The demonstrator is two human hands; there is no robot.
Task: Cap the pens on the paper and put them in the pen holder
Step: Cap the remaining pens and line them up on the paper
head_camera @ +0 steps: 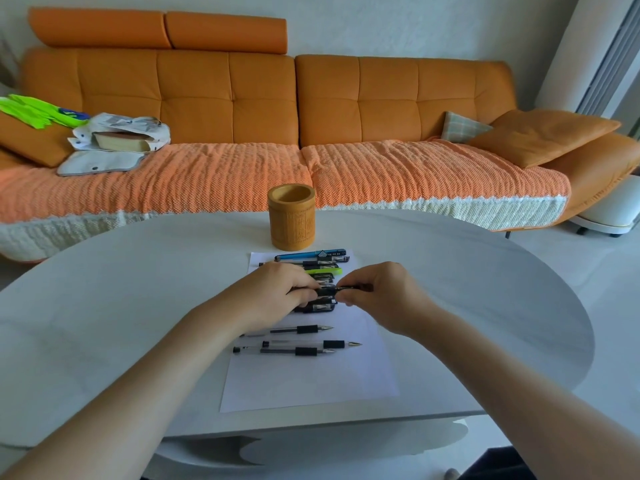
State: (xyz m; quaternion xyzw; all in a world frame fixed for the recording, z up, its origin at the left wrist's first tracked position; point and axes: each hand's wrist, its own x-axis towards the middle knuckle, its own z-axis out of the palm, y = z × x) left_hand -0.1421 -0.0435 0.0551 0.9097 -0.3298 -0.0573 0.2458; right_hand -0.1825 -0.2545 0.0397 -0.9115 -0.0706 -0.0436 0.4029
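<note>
- A long orange leather sofa (pixel 263 98) with a woven orange throw spans the back of a bright living room; a white oval counter (pixel 138 306) stands in front of it.
- A white sheet of paper (pixel 311 379) lies on the counter, running from its near edge toward the middle, with a row of pens laid crosswise on it.
- A round tan bamboo pen holder (pixel 291 216) stands upright just beyond the paper's far edge, its mouth open.
- The person's left hand (pixel 273 292) and right hand (pixel 381 296) meet above the middle of the paper, both closed on one black pen (pixel 332 290) held level.
- The left fingers (pixel 304 284) pinch the pen's barrel; the right fingers (pixel 349 299) pinch the black piece at its other end. Whether that piece is fully seated cannot be told.
- Three clear-barrelled gel pens with black grips (pixel 301 342) lie uncapped on the paper nearer the person, tips pointing right.
- A blue pen (pixel 311 255) and a lime-green pen (pixel 325 271) lie among dark ones at the far end of the paper, near the holder.
- More black pens sit partly hidden beneath the hands.
</note>
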